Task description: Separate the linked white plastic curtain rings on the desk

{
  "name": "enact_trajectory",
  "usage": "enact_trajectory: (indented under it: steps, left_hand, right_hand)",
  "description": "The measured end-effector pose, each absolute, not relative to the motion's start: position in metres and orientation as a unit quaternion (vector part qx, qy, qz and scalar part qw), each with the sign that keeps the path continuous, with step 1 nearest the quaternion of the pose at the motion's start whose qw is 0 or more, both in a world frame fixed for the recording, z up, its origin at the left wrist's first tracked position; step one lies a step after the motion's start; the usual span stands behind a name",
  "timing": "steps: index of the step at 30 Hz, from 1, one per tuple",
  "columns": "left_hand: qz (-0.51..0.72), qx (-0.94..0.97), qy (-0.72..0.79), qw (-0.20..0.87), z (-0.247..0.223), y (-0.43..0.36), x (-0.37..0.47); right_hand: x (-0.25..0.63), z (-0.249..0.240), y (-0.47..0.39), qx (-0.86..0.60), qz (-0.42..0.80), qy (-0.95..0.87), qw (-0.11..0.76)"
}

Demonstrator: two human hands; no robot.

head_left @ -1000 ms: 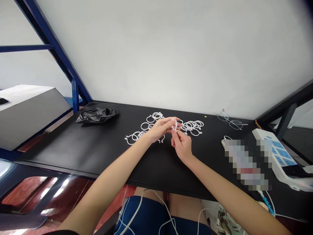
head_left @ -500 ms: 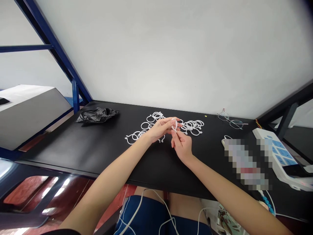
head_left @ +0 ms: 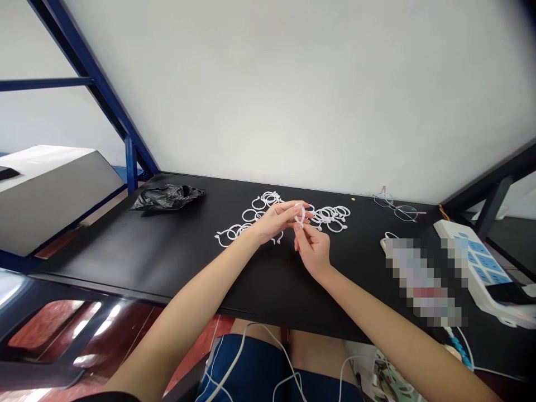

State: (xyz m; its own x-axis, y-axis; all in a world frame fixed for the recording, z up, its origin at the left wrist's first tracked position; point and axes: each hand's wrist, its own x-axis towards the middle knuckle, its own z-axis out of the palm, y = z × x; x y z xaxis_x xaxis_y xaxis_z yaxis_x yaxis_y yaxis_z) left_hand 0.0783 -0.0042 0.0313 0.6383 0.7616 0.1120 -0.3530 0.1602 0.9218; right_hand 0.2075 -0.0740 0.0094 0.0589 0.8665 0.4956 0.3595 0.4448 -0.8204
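Between my two hands is a white plastic ring (head_left: 302,215), like a curtain ring, held above the black table (head_left: 176,259). The fingers of my left hand (head_left: 277,220) are closed on its upper side. My right hand (head_left: 313,245) pinches its lower end between thumb and fingertip. Loose white rings (head_left: 250,215), some with open ends, lie to the left, partly behind my left hand and forearm. Another cluster of white rings (head_left: 330,215) lies just right of my hands, several overlapping.
A crumpled black plastic bag (head_left: 167,197) lies at the table's back left. On the right are eyeglasses (head_left: 394,206), a blurred-out phone-like object (head_left: 421,279) with a cable, and a white power strip (head_left: 477,262) with blue sockets. White cables (head_left: 238,357) hang across my lap.
Almost nothing differs. Both hands keep the same hold on the ring, and the whole view has shifted very slightly.
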Motion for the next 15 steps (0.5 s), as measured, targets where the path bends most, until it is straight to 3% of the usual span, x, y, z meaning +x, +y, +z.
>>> enact_trajectory:
  steps: [15]
  left_hand:
    - [0.342,0.544,0.183,0.744,0.0374,-0.0058,0.0768]
  right_hand:
    - [0.2097,0.0091,-0.0747,-0.459,0.209,-0.658,0.559]
